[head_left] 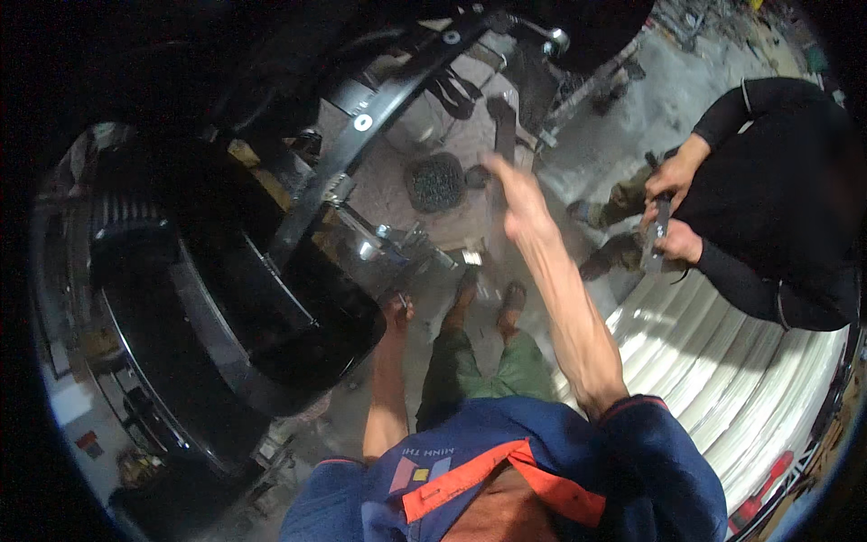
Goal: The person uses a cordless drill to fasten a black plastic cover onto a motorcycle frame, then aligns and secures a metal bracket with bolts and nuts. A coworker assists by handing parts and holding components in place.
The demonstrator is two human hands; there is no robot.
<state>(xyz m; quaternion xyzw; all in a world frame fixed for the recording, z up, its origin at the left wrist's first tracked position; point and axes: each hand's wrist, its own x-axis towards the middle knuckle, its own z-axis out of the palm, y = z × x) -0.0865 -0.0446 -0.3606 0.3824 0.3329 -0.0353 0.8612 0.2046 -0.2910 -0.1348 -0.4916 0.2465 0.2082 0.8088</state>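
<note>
My right hand (522, 197) reaches forward past the middle, its fingers smeared by motion. A dark flat bar (503, 131) lies close by its fingertips; whether they touch it is unclear. Left of that hand, a dark square tray of small pieces (435, 182) rests on a pale sheet. My left hand (397, 307) is low beside the rounded edge of a black machine housing (339, 334), its fingers curled in. A small light spot shows at those fingers, too small to name. Just ahead of it are metal clamp-like fittings (384, 242) on the machine.
A long metal arm (361, 124) slants across the upper left. At right, a co-worker in black (777, 199) grips a short flat metal bar (657, 235) in both hands. Shiny pale wrapped lengths (722, 352) lie stacked at lower right. Loose items clutter the far floor.
</note>
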